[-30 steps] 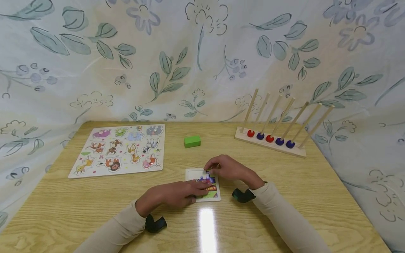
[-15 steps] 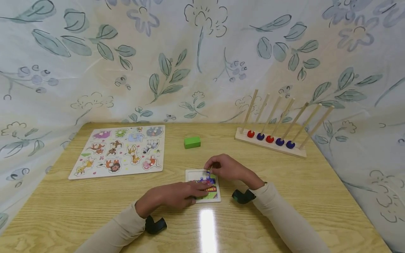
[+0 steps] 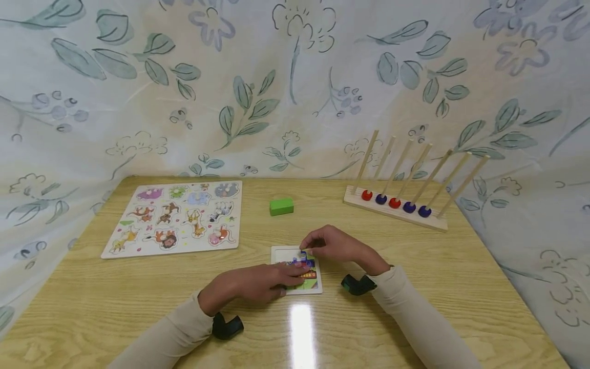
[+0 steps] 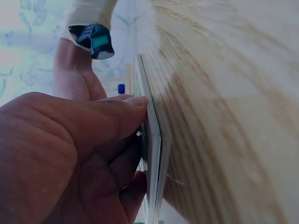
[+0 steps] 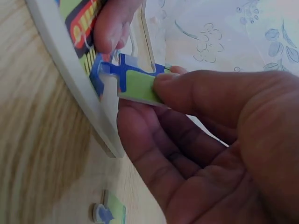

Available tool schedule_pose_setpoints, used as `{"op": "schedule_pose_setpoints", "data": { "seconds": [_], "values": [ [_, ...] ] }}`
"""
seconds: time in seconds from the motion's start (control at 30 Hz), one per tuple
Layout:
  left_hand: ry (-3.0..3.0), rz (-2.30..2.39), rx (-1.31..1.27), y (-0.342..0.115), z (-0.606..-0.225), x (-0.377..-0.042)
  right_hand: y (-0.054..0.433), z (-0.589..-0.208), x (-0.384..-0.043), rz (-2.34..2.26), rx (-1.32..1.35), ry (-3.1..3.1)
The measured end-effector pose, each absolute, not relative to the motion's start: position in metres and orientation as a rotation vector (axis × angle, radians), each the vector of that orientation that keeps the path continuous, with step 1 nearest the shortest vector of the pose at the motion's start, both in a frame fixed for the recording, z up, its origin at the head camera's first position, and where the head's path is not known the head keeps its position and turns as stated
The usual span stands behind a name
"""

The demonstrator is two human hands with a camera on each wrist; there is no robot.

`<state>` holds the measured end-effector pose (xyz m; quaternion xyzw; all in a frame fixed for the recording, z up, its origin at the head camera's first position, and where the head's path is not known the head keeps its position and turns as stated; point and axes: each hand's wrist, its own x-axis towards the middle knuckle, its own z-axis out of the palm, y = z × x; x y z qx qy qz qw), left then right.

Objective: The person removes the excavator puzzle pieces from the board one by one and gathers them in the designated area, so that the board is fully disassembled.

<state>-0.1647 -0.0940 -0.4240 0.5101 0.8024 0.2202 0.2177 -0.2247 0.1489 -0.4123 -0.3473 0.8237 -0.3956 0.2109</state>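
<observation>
A small white-framed picture puzzle point(image 3: 274, 254) lies on the table between both hands. Its lower part bears colourful fitted pieces, while pale backing shows at the upper left. My left hand point(image 3: 262, 282) rests across it, fingers extended over the picture and thumb point(image 4: 133, 103) near the frame's edge. At the upper right, my right hand point(image 3: 338, 246) pinches a green and blue puzzle piece point(image 5: 140, 86) between thumb and fingers. That piece is tilted above the frame, its blue edge close to the fitted pieces. Another green and blue puzzle piece point(image 5: 112, 209) lies on the table beside the frame.
Behind the puzzle stands a green block point(image 3: 281, 206). An animal peg puzzle board point(image 3: 175, 220) lies at the left. At the back right, a wooden rack point(image 3: 396, 212) holds upright rods and red and blue beads. A floral cloth point(image 3: 295, 87) hangs behind the table.
The piece in my right hand has shifted slightly at the puzzle's upper right. My left hand stays on the puzzle. The whole view has shifted a little.
</observation>
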Motion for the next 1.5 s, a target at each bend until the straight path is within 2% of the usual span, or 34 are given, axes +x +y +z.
{"op": "schedule_pose_setpoints", "data": {
  "seconds": [0.3,0.77,1.5],
  "values": [
    [2.211,0.623,1.386,-0.093,-0.421,-0.162,0.158,-0.413,-0.222,-1.113,-0.907,2.414],
    [2.318,0.59,1.443,-0.092,-0.422,-0.16,0.196,-0.409,-0.222,-1.121,-0.832,2.579],
    [2.353,0.649,1.323,-0.094,-0.419,-0.164,0.242,-0.406,-0.223,-1.062,-0.704,2.73]
  ]
}}
